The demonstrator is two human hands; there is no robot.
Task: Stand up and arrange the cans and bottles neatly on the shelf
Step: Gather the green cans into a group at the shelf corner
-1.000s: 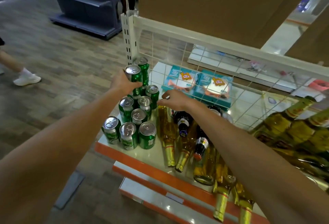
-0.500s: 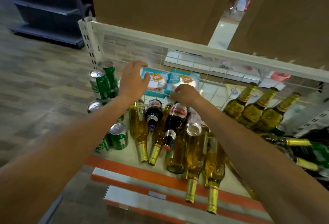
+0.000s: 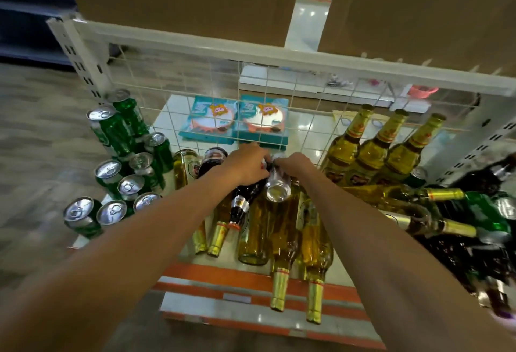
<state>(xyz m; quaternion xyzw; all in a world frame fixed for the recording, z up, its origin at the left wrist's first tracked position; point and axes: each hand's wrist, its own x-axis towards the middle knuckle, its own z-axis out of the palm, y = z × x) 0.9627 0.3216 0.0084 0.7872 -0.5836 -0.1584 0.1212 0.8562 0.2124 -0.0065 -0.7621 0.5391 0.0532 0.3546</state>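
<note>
Head view: left hand (image 3: 245, 167), grip round dark bottle (image 3: 243, 203); right hand (image 3: 296, 166), grip round silver can (image 3: 277, 188) (both on their sides)

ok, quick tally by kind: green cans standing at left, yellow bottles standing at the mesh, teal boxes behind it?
Green cans: 9
Standing yellow bottles: 3
Teal boxes: 2
Total: 14

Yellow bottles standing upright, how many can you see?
3: left bottle, middle bottle and right bottle stand side by side against the mesh panel, at the right. More may be hidden behind them.
</note>
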